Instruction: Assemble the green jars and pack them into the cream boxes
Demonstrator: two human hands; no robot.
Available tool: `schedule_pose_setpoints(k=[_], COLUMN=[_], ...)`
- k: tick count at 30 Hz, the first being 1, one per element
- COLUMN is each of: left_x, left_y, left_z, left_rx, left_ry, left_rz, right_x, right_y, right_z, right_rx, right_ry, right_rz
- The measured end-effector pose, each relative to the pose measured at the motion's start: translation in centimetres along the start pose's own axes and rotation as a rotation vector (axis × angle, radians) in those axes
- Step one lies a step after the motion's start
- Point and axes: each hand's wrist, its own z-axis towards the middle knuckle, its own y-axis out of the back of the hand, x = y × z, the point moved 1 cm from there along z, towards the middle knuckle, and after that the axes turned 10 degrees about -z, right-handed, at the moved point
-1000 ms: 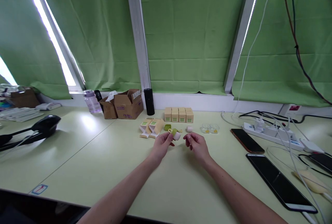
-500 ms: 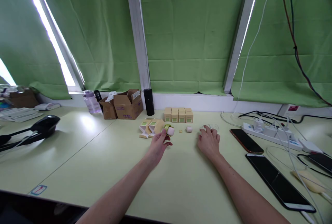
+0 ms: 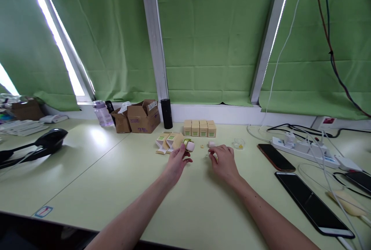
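Observation:
My left hand (image 3: 177,161) is closed on a small, rounded white piece with a green band (image 3: 189,145), held just above the table. My right hand (image 3: 223,160) pinches a small clear piece, largely hidden by the fingers; its exact kind does not show. Just beyond those fingertips lies a small whitish-pink rounded piece (image 3: 211,144). Between the hands is a tiny yellowish piece (image 3: 202,146). To the right of my right hand rests a clear, round, shallow plastic piece (image 3: 238,144) with something yellow in it. Two opened small cartons (image 3: 171,141) lie beside my left hand.
Several small tan boxes (image 3: 199,128) stand in a row behind. Brown cardboard boxes (image 3: 143,116), a black cylinder (image 3: 166,113) and a lilac bottle (image 3: 102,114) are at the back left. Two phones (image 3: 276,157), a power strip (image 3: 304,148) and cables lie right.
My right hand has moved left and nearer to my left hand, carrying a clear piece away from the clear plastic one on the right. The left hand stays in place with its white-and-green piece.

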Motion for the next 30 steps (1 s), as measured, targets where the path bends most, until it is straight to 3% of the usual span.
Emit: schedule_pose_setpoints(k=[5, 12, 19, 28, 30], left_x=[0.0, 0.0, 0.0, 0.0, -0.1], left_y=[0.0, 0.2, 0.1, 0.1, 0.0], left_z=[0.1, 0.1, 0.1, 0.1, 0.0], left_rx=[-0.001, 0.004, 0.004, -0.008, -0.007], left_ry=[0.003, -0.008, -0.018, -0.040, -0.045], left_rz=[-0.002, -0.008, -0.005, -0.002, 0.006], right_x=[-0.3, -3.0, -3.7, -1.9, -1.2], right_y=[0.2, -2.5, -3.4, -1.4, -0.8], right_z=[0.1, 0.5, 0.7, 1.3, 1.1], right_rx=[-0.047, 0.146, 0.163, 0.161, 0.179], right_ry=[-0.074, -0.391, -0.424, -0.406, -0.425], right_rz=[0.136, 0.400, 0.636, 1.216, 1.445])
